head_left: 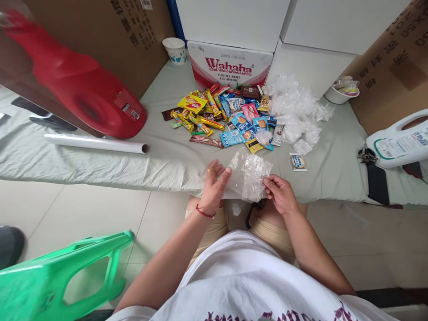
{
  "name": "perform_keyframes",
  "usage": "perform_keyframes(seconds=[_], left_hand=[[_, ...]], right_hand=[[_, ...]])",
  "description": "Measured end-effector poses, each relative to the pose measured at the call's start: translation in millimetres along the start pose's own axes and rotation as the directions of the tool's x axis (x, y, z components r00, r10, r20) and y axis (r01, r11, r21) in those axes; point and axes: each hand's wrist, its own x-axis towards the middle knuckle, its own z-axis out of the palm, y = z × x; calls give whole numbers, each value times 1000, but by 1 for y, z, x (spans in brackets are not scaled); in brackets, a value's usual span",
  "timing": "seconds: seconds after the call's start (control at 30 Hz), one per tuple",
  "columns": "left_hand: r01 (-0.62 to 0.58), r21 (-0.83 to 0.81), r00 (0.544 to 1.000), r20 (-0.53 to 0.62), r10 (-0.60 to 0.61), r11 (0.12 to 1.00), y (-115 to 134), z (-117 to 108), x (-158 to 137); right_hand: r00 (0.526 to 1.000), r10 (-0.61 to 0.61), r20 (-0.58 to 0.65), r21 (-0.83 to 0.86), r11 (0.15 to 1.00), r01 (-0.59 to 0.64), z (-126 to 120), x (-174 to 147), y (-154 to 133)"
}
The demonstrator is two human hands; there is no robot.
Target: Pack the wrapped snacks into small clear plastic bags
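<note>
A crinkled clear plastic bag [254, 176] hangs at the table's front edge, over my lap. My right hand [280, 192] pinches its right side between thumb and fingers. My left hand [215, 185] is at the bag's left edge with thumb and fingers apart, and whether it touches the film is hard to see. Beyond the hands lies a pile of wrapped snacks [214, 107] in yellow, blue, brown and red packets. To its right is a heap of clear plastic bags [294, 107]. One small wrapped biscuit [298, 162] lies apart, near the front edge.
A red jug [76, 84] and a white roll [96, 143] are on the left. Behind the pile stand a Wahaha carton [230, 67] and a paper cup [175, 50]. At right are a white bowl [341, 94] and a white bottle [401, 140]. A green stool [70, 272] stands on the floor.
</note>
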Motion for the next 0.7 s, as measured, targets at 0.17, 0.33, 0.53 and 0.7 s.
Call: perform_keyframes(seconds=[0.17, 0.33, 0.53, 0.7], left_hand=[[28, 221, 978, 196, -73, 975, 0, 10, 11], [-83, 150, 996, 22, 81, 985, -3, 3, 13], [-105, 29, 994, 25, 105, 994, -9, 5, 6], [-129, -74, 991, 16, 130, 989, -13, 5, 6]], right_hand=[[998, 2, 69, -63, 998, 3, 0, -4, 0], [997, -20, -81, -59, 998, 15, -19, 0, -3], [994, 97, 44, -131, 987, -91, 8, -9, 11], [974, 108, 197, -249, 967, -57, 43, -4, 32]])
